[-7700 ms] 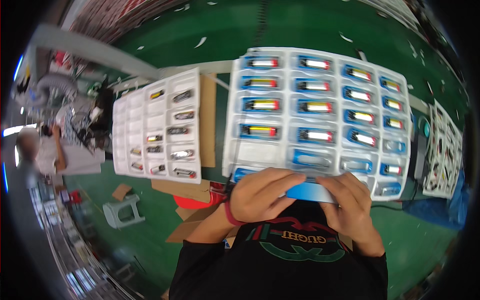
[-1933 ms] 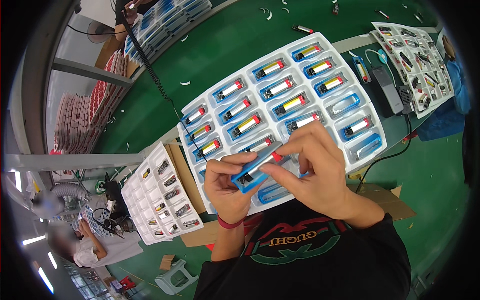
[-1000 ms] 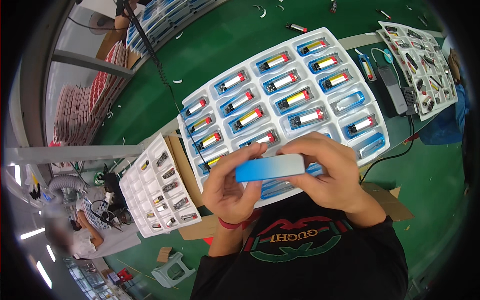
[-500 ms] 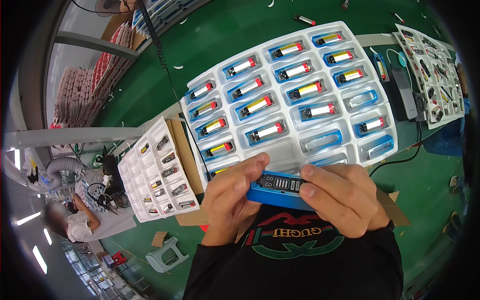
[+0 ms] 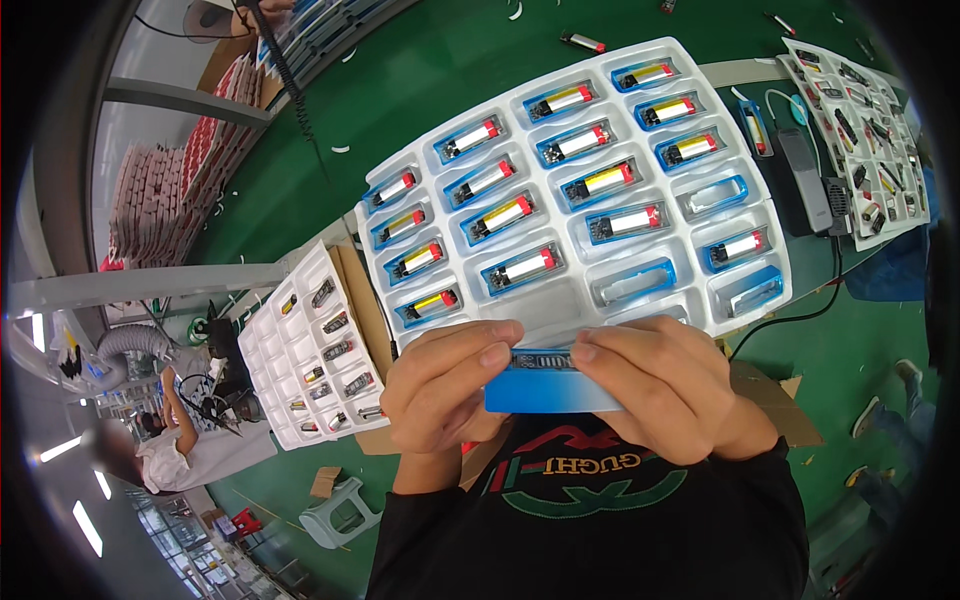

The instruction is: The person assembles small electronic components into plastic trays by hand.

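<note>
My left hand (image 5: 440, 385) and my right hand (image 5: 665, 385) both grip a blue plastic casing (image 5: 545, 393), one at each end, close to my chest. Its blue side fades paler toward my right hand. A black slotted insert (image 5: 543, 359) shows along its upper opening, partly covered by my fingertips. Just beyond my hands lies a large white molded tray (image 5: 545, 308). Most of its pockets hold blue casings with a battery (image 5: 520, 268) inside, red at one end. A few blue casings (image 5: 635, 282) there show no battery.
On the left sits a smaller white tray (image 5: 285, 375) with small electronic parts. A black box with a cable (image 5: 800, 180) and another parts tray (image 5: 838, 100) are on the right. A pale stool (image 5: 340, 512) stands on the green floor. Another person (image 5: 165, 460) works at far left.
The casing has tilted in my hands, so more of its blue side and less of the black insert shows. Both hands still grip it. At right, a person's legs have come into view.
</note>
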Demonstrator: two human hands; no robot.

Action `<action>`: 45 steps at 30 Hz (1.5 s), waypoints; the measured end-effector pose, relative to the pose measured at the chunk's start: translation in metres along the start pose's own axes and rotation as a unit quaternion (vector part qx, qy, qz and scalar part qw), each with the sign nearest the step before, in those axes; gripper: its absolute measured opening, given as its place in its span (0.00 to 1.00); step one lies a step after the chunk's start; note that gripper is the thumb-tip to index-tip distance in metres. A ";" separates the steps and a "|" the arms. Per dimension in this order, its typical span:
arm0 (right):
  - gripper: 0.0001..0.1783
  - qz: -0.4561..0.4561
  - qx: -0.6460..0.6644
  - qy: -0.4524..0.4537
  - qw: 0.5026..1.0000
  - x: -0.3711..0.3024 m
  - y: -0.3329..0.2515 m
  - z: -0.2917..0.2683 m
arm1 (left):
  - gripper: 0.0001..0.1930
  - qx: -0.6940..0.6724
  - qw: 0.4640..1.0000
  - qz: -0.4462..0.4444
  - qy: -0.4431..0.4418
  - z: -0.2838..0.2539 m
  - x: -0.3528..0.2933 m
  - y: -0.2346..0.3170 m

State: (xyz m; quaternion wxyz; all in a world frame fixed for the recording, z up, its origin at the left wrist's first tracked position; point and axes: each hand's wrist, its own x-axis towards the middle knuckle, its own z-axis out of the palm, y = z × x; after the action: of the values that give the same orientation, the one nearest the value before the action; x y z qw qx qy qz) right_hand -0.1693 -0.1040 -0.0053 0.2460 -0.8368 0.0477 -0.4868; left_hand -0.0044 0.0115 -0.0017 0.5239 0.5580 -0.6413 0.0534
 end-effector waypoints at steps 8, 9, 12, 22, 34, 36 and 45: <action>0.18 0.010 -0.015 0.010 1.000 -0.015 0.005 0.003 | 0.18 -0.069 0.996 -0.049 -0.019 0.010 -0.025 -0.003; 0.19 0.027 -0.012 -0.014 0.999 -0.016 0.005 0.001 | 0.18 -0.076 0.993 -0.085 -0.018 0.011 -0.027 -0.004; 0.20 0.095 0.051 -0.070 0.992 -0.020 0.005 -0.005 | 0.18 -0.155 0.975 -0.135 -0.085 0.002 -0.023 -0.013; 0.19 0.234 0.129 -0.139 0.954 -0.029 -0.003 0.005 | 0.18 -0.235 0.938 -0.229 -0.116 -0.001 -0.050 -0.017; 0.18 0.256 -0.016 -0.275 0.927 0.049 0.078 0.009 | 0.09 -0.117 0.898 -0.416 -0.083 -0.016 -0.046 -0.014; 0.16 0.225 -0.120 -0.238 0.937 0.073 0.133 0.029 | 0.10 0.009 0.932 -0.351 -0.087 -0.005 -0.044 -0.015; 0.23 0.306 -0.381 -0.402 0.774 0.151 0.266 0.110 | 0.08 0.178 0.944 -0.248 -0.127 0.003 -0.049 -0.019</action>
State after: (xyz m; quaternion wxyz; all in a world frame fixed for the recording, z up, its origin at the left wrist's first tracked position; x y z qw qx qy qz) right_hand 0.0440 -0.3445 -0.0527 0.0392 -0.9229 0.3794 0.0530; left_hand 0.0002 0.0348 -0.0492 0.3268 0.7857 -0.5240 -0.0362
